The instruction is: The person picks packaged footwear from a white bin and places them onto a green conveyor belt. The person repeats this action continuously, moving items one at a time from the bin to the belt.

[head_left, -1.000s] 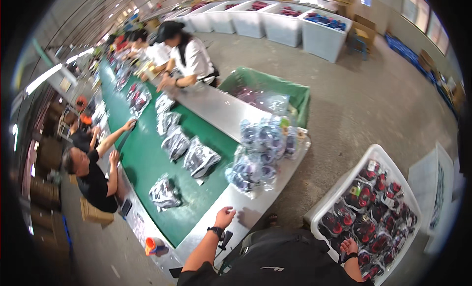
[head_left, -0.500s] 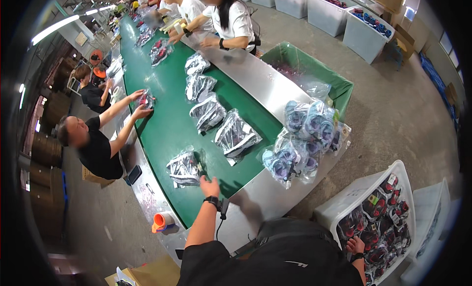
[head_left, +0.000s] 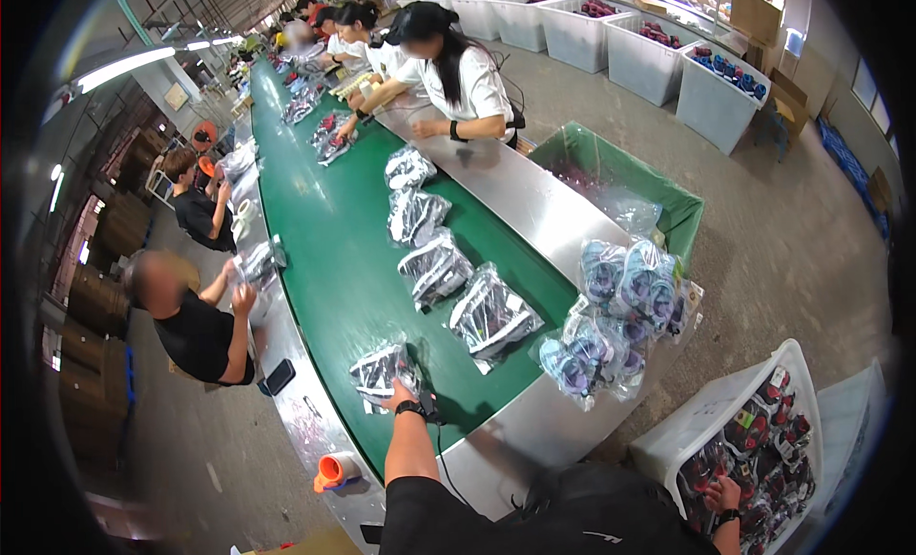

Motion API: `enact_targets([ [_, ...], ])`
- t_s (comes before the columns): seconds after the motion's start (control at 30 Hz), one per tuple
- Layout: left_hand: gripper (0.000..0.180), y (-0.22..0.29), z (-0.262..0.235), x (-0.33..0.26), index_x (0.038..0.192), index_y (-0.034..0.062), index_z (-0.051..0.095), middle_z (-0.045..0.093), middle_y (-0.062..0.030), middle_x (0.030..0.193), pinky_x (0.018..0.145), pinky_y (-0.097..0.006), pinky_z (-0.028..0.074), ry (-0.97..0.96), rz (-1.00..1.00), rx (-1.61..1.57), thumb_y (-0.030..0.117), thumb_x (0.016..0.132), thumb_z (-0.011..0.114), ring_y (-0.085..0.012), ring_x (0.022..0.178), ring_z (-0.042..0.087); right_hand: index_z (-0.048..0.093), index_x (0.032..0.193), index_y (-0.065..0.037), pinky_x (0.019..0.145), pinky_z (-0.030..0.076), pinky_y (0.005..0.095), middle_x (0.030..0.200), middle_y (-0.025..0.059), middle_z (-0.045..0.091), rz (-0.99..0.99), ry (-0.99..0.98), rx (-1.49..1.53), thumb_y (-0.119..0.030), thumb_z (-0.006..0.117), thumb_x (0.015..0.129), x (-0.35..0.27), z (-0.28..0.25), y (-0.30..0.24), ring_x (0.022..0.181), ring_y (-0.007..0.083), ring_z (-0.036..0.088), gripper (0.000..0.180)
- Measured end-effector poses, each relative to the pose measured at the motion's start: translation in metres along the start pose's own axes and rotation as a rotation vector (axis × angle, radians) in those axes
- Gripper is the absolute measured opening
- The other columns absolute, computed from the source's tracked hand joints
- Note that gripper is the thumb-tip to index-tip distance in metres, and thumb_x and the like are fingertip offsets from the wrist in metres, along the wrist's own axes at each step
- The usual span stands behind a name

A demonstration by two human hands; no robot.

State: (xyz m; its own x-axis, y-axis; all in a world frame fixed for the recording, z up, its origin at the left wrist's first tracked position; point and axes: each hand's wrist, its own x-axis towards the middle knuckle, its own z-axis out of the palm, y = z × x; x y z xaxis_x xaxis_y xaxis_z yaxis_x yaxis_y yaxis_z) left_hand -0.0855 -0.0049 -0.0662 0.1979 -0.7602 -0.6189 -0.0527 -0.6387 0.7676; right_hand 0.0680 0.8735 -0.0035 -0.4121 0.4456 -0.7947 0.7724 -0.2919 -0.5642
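A clear-bagged pair of dark-and-white shoes [head_left: 379, 366] lies near this end of the green conveyor belt [head_left: 329, 297]. My left hand [head_left: 403, 395] is closed on the near edge of that bag, its fingertips partly hidden. A black band circles the wrist, with a small black block and cable beside it. To my right, my right hand [head_left: 722, 495] hangs over a white bin [head_left: 658, 450] full of bagged dark-and-red shoes [head_left: 763, 431]. Its fingers are loosely bent and apart, and it holds nothing that I can see.
More bagged shoes [head_left: 491, 316] line the belt's right side. Bagged light-blue shoes [head_left: 615, 307] are heaped on the metal ledge. Behind them stands a green-lined bin [head_left: 682, 211]. A phone [head_left: 280, 376] and an orange-and-white roll [head_left: 336, 471] rest on the left ledge. Co-workers flank the belt.
My left hand has come forward onto the bagged shoes. My right hand stays over the white bin. The co-worker at left has drawn both hands back to the belt's edge. My view has shifted.
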Motion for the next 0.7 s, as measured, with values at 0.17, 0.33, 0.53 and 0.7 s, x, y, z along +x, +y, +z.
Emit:
enact_targets([
  [0.17,0.083,-0.003,-0.011,0.002,0.141,0.0054,0.031,0.056,-0.0202,0.122,0.061,-0.048,0.058,-0.206,-0.22,-0.042,0.041,0.079,0.072,-0.0364,0.089,0.065,0.057,0.108,-0.012,0.046,0.05,0.0301,0.078,0.0035,0.061,-0.004,-0.054,-0.069,-0.026,0.059,0.094,-0.008,0.023,0.009,0.058,0.0179,0.062,0.02],
  [0.33,0.043,-0.009,-0.025,-0.045,0.098,0.0115,0.063,0.061,-0.0049,0.074,0.045,-0.034,0.046,-0.676,-0.179,-0.132,0.052,0.089,0.048,-0.0201,0.053,0.055,0.056,0.106,-0.011,0.047,0.05,0.0317,0.075,0.0033,0.061,0.02,-0.068,-0.072,-0.026,0.058,0.094,-0.007,0.013,0.023,0.059,0.0185,0.062,0.019],
  [0.53,0.057,-0.041,-0.077,-0.148,0.113,0.0059,0.06,0.057,-0.0127,0.093,0.058,-0.03,0.042,-0.975,-0.769,-0.504,0.054,0.084,0.048,-0.0192,0.067,0.049,0.056,0.096,-0.011,0.043,0.047,0.0306,0.071,0.0042,0.059,0.089,-0.381,0.196,-0.025,0.061,0.092,0.011,-0.006,0.055,0.053,0.0187,0.059,0.015],
  [0.7,0.041,-0.107,-0.135,-0.197,0.119,-0.0018,0.054,0.062,-0.0209,0.118,0.078,-0.04,0.053,-1.043,-0.786,0.216,0.032,0.097,0.046,-0.0294,0.094,0.063,0.056,0.098,-0.012,0.05,0.049,0.0296,0.079,0.0051,0.063,0.077,-0.227,0.028,-0.025,0.063,0.093,0.01,0.011,0.049,0.061,0.0171,0.062,0.016],
])
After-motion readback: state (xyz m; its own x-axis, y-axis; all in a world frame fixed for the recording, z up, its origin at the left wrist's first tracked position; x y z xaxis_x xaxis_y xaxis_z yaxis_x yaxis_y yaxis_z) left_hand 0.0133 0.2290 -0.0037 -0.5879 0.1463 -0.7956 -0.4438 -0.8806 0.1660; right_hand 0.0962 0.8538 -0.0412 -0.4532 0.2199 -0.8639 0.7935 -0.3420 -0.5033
